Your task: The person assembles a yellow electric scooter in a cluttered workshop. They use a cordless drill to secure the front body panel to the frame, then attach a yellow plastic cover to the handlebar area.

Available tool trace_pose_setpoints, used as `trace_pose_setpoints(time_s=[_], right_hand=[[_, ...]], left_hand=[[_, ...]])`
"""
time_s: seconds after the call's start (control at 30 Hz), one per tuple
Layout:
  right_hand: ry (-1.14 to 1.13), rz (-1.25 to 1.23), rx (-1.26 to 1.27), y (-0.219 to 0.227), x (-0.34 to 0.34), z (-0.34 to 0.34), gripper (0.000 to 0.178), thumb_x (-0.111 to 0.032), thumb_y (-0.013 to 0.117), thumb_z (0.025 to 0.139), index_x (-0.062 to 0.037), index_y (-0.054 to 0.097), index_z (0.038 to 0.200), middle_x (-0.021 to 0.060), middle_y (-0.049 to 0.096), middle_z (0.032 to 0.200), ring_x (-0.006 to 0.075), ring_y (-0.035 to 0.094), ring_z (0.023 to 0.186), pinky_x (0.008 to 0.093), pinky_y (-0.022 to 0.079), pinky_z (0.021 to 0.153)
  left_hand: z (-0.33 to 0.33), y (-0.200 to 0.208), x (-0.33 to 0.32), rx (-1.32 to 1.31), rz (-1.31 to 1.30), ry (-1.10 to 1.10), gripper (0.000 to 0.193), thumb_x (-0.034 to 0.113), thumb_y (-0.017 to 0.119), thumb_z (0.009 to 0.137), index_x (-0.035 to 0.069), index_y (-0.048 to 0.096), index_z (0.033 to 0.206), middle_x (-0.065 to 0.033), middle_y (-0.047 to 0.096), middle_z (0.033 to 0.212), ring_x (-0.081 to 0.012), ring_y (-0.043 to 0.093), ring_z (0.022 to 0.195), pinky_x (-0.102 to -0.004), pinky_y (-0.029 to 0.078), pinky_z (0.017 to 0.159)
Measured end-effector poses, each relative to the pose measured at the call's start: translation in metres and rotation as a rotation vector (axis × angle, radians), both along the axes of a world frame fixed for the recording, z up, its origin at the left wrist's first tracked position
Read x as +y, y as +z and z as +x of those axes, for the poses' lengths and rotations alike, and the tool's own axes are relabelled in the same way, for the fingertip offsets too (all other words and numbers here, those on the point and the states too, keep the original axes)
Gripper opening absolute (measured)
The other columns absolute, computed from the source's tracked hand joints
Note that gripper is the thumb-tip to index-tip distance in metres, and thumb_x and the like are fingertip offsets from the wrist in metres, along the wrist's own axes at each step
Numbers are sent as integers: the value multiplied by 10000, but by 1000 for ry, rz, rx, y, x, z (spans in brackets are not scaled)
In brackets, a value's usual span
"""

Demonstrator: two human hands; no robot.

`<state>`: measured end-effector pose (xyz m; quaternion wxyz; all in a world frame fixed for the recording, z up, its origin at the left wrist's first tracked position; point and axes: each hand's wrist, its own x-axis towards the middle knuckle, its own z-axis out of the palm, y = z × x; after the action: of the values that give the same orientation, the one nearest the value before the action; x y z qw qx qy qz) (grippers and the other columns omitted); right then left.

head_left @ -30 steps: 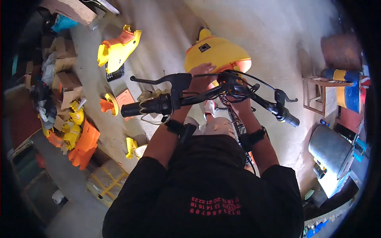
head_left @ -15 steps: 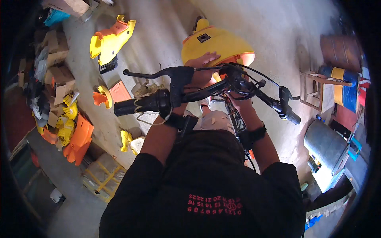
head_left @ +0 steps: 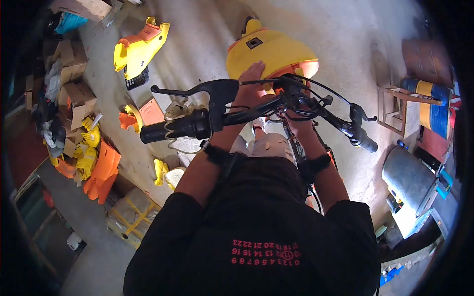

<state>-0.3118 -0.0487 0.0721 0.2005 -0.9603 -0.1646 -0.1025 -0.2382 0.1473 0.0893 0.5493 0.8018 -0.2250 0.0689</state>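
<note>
Left hand (head_left: 250, 86), right hand (head_left: 296, 118) outstretched

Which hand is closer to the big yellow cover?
Left. The left hand lies flat against the yellow cover's lower edge. The right hand is lower, mostly hidden behind the handlebar and cables, apart from the cover.

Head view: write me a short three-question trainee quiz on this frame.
1. True or false: the left hand rests on the yellow plastic front fairing.
2. Which is hidden behind the black handlebar?
A. left hand
B. right hand
C. neither
3. Fill in: the loose yellow-and-orange plastic body panel lies on the concrete ____.

Key: 1 true; 2 B, partly hidden by the bar and its cables; 3 floor.
</note>
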Motion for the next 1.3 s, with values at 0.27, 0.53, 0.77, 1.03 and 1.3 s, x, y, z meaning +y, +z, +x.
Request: trace_pose_setpoints(time_s=[0.27,0.53,0.77,1.03,1.3], right_hand=[[-82,1482,526,10,17,-1,821,-202,649,907,-134,87,1501,150,451,1397,228,496,1278,400,392,1103],[-53,1173,277,0,24,0,823,-192,684,881,-111,134,1488,148,472,1376,233,500,1271,403,372,1112],[-161,1394,355,7,29,3,861,-235,739,838,-63,179,1470,134,501,1352,244,503,1266,405,348,1120],[-142,639,198,12,19,-1,892,-284,719,854,-67,122,1481,138,472,1380,250,486,1278,400,333,1124],[-137,966,311,11,24,-3,711,-246,602,930,-102,187,1489,110,512,1369,237,471,1297,424,253,1154]], left_hand=[[-1,16,-1,-94,128,101,741,151,845,694,-9,469,1312,-235,565,1250,-390,571,1156,-433,473,995],[-1,20,-2,-128,120,130,691,165,827,689,-6,494,1270,-221,583,1227,-399,562,1156,-461,446,993],[0,6,-8,-38,35,146,616,225,777,727,7,514,1240,-223,580,1224,-419,549,1150,-490,419,992],[-6,14,-7,-83,117,202,558,192,761,752,14,534,1230,-207,610,1187,-410,588,1098,-475,469,942],[-3,0,0,-125,94,77,613,117,732,812,39,435,1343,-191,547,1258,-309,562,1160,-422,476,970]])
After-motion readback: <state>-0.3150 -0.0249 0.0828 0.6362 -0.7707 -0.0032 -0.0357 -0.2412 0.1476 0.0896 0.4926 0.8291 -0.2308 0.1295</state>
